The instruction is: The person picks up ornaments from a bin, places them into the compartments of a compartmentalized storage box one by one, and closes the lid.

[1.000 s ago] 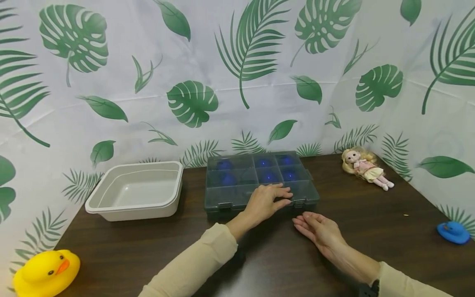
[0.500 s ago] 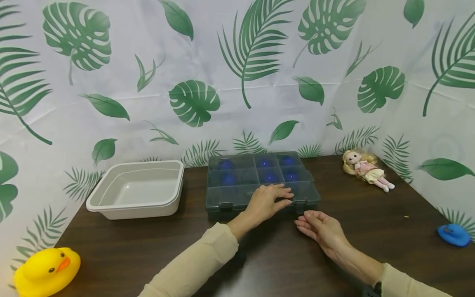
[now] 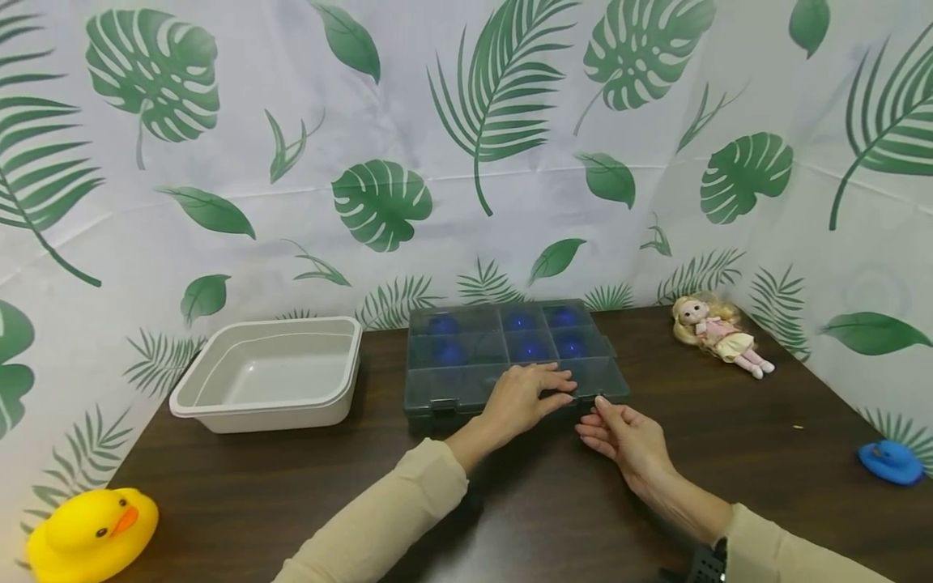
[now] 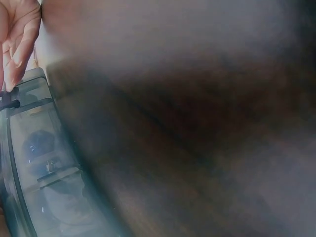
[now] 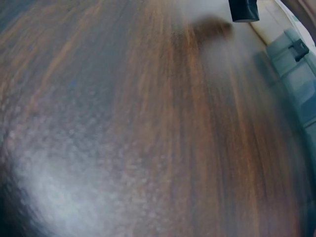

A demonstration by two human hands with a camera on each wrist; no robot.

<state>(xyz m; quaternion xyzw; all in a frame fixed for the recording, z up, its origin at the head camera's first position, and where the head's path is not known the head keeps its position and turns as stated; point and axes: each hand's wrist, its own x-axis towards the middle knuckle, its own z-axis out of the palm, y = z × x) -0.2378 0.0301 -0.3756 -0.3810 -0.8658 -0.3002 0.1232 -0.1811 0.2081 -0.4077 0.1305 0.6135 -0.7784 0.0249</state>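
Note:
A dark translucent compartment box sits against the wall with its lid down; several blue round things show through it. My left hand rests on the front of the lid, its fingers loosely bent and pointing right. At the front right corner, my right hand pinches the right latch, thumb on top and fingertips below. The front left latch stands apart from both hands. In the left wrist view the right hand is at the latch, above the lid.
A pale rectangular tub stands left of the box. A doll lies at the back right. A blue toy duck is on the right, a yellow duck at the near left. Leaf-printed cloth hangs behind.
My right hand has risen slightly, its thumb moving up to the lid's front edge. The right latch, hanging down half a second ago, is now raised. The left hand has stayed on the lid.

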